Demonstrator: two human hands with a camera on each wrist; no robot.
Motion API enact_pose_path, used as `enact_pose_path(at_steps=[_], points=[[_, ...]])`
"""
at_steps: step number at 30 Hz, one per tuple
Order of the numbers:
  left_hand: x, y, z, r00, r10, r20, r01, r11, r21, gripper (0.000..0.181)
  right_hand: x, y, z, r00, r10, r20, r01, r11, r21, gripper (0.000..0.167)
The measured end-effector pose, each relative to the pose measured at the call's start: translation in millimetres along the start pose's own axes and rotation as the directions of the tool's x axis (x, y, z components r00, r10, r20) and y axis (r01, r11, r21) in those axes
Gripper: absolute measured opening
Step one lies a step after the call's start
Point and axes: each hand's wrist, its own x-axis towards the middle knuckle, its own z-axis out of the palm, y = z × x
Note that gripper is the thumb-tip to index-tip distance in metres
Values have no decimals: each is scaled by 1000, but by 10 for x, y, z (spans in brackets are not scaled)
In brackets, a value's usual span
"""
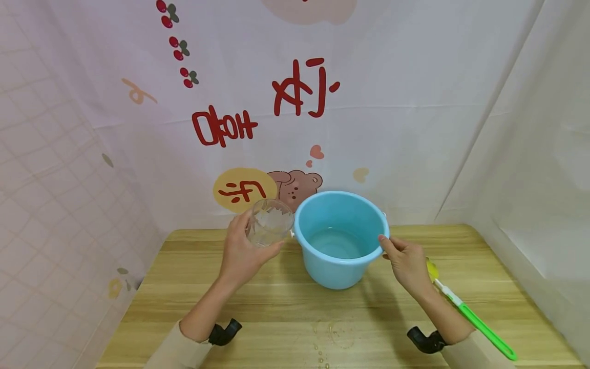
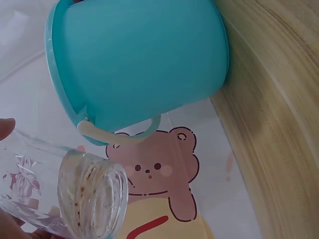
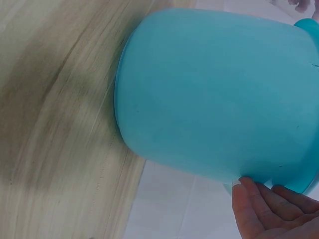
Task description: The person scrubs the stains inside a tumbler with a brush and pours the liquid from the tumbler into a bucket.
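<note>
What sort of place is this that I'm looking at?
Probably a small screened-off tabletop work area, perhaps set up for washing. White printed hangings surround a wood-grain table, and a blue bucket and a green-handled scrubber are there.

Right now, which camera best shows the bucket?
The head view: only it shows inside the blue bucket, where liquid lies. The left wrist shows its wall and handle; the right wrist, fingers at its wall.
</note>
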Motion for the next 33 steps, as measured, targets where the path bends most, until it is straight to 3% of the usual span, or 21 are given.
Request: enact_pose_path(at_steps=[9,18,33], points=[[113,28,140,999,25,20,-26,998,52,89,-29,10,-30,1000,2,-7,-2,1000,-19,47],[217,47,198,1000,5,21,-7,996,83,85,-10,14,-3,1000,-17,4,17,1000,-20,48],[367,163,286,992,72,99,-93,971,223,88,13,59,13,1000,-23,1,23,1000,8,44]])
